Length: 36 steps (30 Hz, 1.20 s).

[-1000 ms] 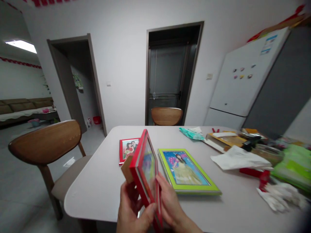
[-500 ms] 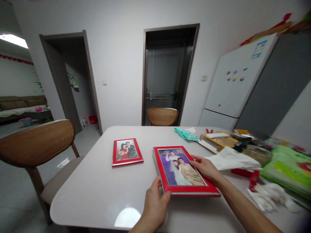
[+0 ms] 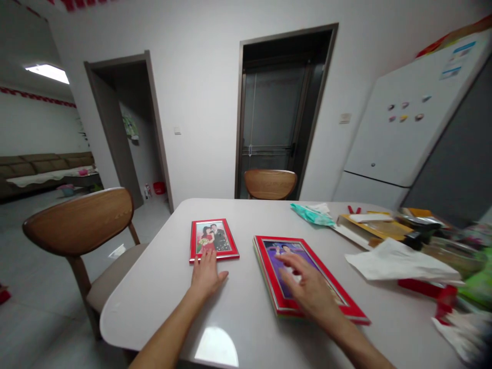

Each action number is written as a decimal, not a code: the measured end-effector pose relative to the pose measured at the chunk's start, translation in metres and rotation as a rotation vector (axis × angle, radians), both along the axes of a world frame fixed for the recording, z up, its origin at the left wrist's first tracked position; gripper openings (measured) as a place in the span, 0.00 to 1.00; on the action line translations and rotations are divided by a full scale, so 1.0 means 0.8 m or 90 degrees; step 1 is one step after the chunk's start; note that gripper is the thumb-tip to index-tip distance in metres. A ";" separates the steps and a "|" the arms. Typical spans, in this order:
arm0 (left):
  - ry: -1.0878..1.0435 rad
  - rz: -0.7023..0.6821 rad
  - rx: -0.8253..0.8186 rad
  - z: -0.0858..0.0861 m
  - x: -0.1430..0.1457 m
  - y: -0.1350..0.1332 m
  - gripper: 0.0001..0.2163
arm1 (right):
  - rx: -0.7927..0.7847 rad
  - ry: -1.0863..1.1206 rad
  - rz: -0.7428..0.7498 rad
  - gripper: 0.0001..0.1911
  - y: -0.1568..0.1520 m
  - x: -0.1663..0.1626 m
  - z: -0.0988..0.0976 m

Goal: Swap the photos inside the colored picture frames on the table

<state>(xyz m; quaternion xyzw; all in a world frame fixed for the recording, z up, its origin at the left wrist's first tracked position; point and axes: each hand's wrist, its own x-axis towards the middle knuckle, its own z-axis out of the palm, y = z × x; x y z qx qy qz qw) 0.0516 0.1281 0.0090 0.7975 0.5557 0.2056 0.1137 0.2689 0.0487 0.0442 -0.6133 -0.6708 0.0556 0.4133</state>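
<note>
A small red picture frame [image 3: 234, 252] lies flat on the table, holding a photo of a couple. My left hand [image 3: 206, 274] is at its near edge, fingers stretched over the lower part of the photo and the thumb out to the side. To the right lies a larger red picture frame [image 3: 269, 292], its edge thick and layered as if several frames were stacked. Over its photo hovers my right hand [image 3: 307, 289], slightly blurred, fingers spread and bent with nothing in them. That hand hides much of the picture; whether it touches the frame I cannot tell.
On the white table [image 3: 154, 307], a teal packet [image 3: 313, 214], a yellow envelope [image 3: 378, 228], white tissue paper [image 3: 403, 264] and a glass bowl [image 3: 453, 253] crowd the right side. Wooden chairs stand at the left [image 3: 82, 220] and far side [image 3: 270, 184].
My left hand has left the larger frame and reached over to the small one. My right hand has let go of the larger frame's edge and moved above its photo. The view has turned left.
</note>
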 end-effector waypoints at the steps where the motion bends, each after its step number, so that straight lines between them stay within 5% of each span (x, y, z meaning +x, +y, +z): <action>1: 0.016 0.002 -0.002 0.000 -0.007 0.005 0.28 | -0.004 -0.008 0.070 0.15 -0.007 -0.028 -0.002; 5: 0.062 -0.007 -0.002 0.007 -0.026 -0.016 0.26 | -0.086 -0.027 0.192 0.18 -0.016 -0.108 -0.031; 12: 0.085 -0.088 -0.041 0.008 -0.046 -0.137 0.31 | -0.095 0.048 0.091 0.24 0.013 -0.115 -0.085; 17: 0.012 -0.141 -0.016 -0.021 -0.042 -0.159 0.23 | -0.119 0.189 0.111 0.25 0.005 -0.110 -0.084; 21: -0.117 -0.173 0.029 -0.010 -0.044 -0.157 0.18 | -0.155 0.314 0.117 0.26 -0.003 -0.105 -0.068; 26: -0.468 -0.016 0.051 0.040 -0.052 -0.164 0.12 | -0.132 0.349 0.162 0.24 -0.004 -0.120 -0.044; 29: -0.661 0.077 0.031 0.052 -0.062 -0.166 0.18 | -0.114 0.292 0.224 0.22 -0.001 -0.142 -0.038; 36: -0.671 0.154 -0.018 0.003 -0.099 -0.167 0.25 | -0.109 0.065 0.255 0.21 0.001 -0.167 -0.060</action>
